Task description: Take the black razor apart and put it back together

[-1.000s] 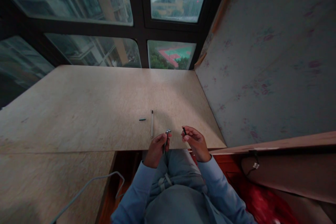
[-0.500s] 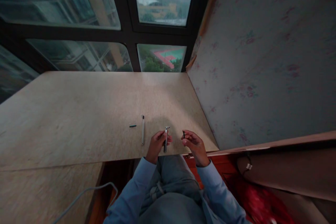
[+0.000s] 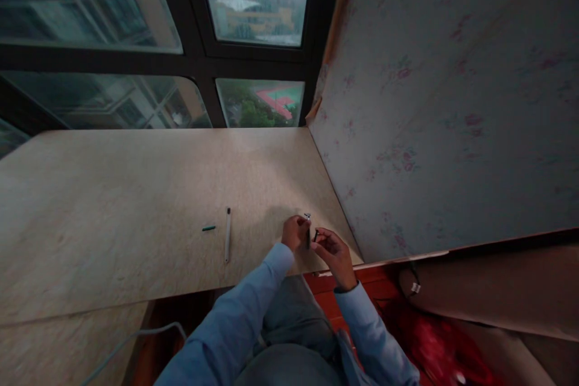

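My left hand point(image 3: 295, 233) is closed, its fingertips pinching a slim silver-and-dark tool point(image 3: 308, 218) upright; a small crosspiece shows at the top. The tool's exact kind is too small to make out. Just to its right, my right hand point(image 3: 333, 252) pinches a short black rod point(image 3: 316, 234) between thumb and fingers. The two held things are close together but appear apart. To the left on the table lie a slim whitish, pen-like stick point(image 3: 227, 238) with a dark tip and a short dark green stick point(image 3: 208, 228).
The pale tabletop point(image 3: 136, 193) runs back to dark-framed windows point(image 3: 194, 66). A flower-patterned wall panel point(image 3: 407, 132) borders it on the right. A grey cable point(image 3: 131, 338) curves near the front left edge, and red fabric point(image 3: 434, 338) lies low at the right.
My left hand has moved right with the slim tool, close to my right hand. The black rod stays in my right hand, now tilted. The view has shifted somewhat to the right.
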`<state>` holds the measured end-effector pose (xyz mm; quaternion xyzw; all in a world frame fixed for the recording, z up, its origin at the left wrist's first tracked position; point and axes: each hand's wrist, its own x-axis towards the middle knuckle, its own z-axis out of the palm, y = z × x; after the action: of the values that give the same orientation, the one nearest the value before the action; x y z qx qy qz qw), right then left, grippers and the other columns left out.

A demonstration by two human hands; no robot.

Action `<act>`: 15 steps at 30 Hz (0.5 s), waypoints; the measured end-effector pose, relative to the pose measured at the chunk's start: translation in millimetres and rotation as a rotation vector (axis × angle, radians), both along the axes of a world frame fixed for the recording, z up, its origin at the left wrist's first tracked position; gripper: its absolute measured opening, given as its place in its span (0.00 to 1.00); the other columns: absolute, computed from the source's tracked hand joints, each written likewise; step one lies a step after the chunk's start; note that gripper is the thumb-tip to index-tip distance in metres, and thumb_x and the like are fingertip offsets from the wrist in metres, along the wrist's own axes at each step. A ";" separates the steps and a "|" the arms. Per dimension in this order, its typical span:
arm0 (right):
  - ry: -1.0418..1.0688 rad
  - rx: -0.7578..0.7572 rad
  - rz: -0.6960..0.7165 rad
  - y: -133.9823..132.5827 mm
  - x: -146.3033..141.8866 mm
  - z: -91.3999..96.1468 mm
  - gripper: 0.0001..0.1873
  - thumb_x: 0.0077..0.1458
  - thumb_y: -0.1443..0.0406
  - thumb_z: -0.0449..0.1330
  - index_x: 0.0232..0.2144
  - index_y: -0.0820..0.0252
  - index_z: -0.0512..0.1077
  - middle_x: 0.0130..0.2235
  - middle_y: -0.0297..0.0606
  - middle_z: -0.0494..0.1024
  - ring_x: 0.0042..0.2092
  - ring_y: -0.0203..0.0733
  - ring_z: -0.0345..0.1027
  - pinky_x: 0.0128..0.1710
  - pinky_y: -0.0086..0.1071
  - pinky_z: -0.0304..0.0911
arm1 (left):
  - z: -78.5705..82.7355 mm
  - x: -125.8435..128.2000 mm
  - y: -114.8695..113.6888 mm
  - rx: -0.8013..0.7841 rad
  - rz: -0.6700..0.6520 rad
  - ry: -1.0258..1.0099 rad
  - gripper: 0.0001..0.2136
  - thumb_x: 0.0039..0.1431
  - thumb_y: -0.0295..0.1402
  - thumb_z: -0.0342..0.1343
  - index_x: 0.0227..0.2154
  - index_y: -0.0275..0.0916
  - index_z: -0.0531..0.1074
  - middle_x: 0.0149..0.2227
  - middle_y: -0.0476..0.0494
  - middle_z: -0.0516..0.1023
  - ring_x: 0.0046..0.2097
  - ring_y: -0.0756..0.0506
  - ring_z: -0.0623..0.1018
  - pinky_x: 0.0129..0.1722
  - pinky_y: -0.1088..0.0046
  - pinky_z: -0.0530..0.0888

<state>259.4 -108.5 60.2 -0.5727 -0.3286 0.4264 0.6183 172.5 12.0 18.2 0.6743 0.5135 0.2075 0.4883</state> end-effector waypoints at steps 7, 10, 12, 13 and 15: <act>-0.075 -0.019 0.031 -3.4 8.1 -8.0 0.21 0.44 0.60 0.70 0.42 0.58 0.74 0.32 0.34 0.75 0.35 0.39 0.69 0.37 0.32 0.66 | 4.3 26.7 10.2 0.051 -0.100 0.169 0.14 0.57 0.37 0.52 0.23 0.37 0.77 0.25 0.43 0.78 0.29 0.49 0.75 0.28 0.75 0.62; -0.074 -0.020 0.044 -3.1 8.4 -9.4 0.21 0.45 0.61 0.70 0.43 0.58 0.74 0.33 0.34 0.75 0.34 0.39 0.69 0.36 0.32 0.65 | 10.2 29.2 12.3 0.062 -0.125 0.211 0.14 0.57 0.38 0.52 0.24 0.37 0.77 0.27 0.41 0.79 0.30 0.48 0.75 0.29 0.74 0.62; -0.078 -0.019 0.047 -2.2 7.1 -10.5 0.21 0.45 0.61 0.70 0.43 0.58 0.74 0.33 0.34 0.75 0.34 0.38 0.69 0.36 0.32 0.65 | 12.9 29.3 13.9 0.059 -0.145 0.232 0.13 0.57 0.38 0.53 0.24 0.37 0.77 0.27 0.41 0.79 0.31 0.48 0.75 0.30 0.75 0.63; -0.079 -0.018 0.051 -1.6 6.0 -11.1 0.21 0.45 0.61 0.70 0.43 0.58 0.74 0.32 0.34 0.75 0.34 0.38 0.69 0.37 0.32 0.65 | 13.6 28.8 14.8 0.054 -0.155 0.241 0.13 0.57 0.39 0.53 0.25 0.37 0.78 0.28 0.41 0.79 0.31 0.48 0.76 0.31 0.75 0.64; -0.075 -0.013 0.069 -0.3 3.3 -12.3 0.21 0.46 0.61 0.69 0.44 0.58 0.73 0.33 0.34 0.75 0.34 0.38 0.69 0.37 0.32 0.65 | 13.8 27.1 16.5 0.034 -0.173 0.264 0.13 0.57 0.40 0.53 0.27 0.38 0.78 0.28 0.43 0.80 0.33 0.48 0.76 0.32 0.76 0.65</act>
<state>262.7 -108.8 47.9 -0.5806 -0.3681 0.4279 0.5868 199.6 28.5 32.0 0.7457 0.5096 0.0830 0.4212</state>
